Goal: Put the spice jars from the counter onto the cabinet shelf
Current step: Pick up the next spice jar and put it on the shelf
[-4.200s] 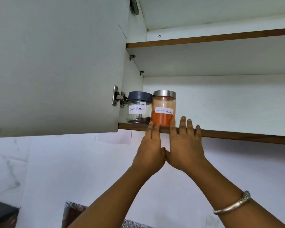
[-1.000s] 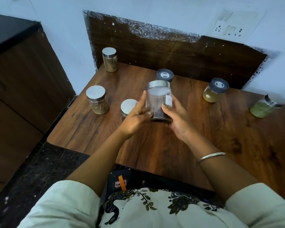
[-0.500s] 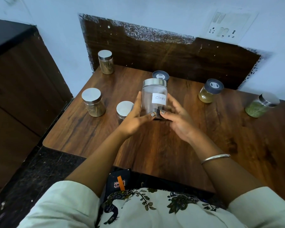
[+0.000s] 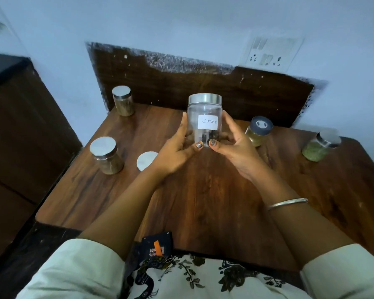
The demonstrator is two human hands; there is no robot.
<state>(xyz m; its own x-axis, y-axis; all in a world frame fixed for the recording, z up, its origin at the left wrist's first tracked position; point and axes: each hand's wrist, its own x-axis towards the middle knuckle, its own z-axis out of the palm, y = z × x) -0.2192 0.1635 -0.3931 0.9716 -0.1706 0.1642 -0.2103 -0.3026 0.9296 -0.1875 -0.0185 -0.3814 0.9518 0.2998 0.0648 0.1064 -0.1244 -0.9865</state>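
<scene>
**Cloves jar in both hands, off the bench**

We hold the clear glass jar with a steel lid and a white "Cloves" label [image 4: 204,120] upright between the left hand [image 4: 175,152] and the right hand [image 4: 235,151]. Each grip is pressed against a side wall, thumbs meeting low at the front, so the label faces us and stays readable. We judge the jar is lifted clear of the brown wood-grain bench [image 4: 214,201].

Relative to the cloves jar:
- left and further back: small steel-lidded jar of tan powder [image 4: 123,101]
- left and nearer: wider steel-lidded jar [image 4: 106,156], plus a round steel lid [image 4: 146,161] partly hidden by the left hand
- right: dark-lidded jar of yellowish spice [image 4: 258,131]
- far right: tilted-looking jar of green spice [image 4: 320,146]

Cabinet shelf not in view. Two-handed hold suits the lift overhead; the jar's contents are low and dark.
</scene>
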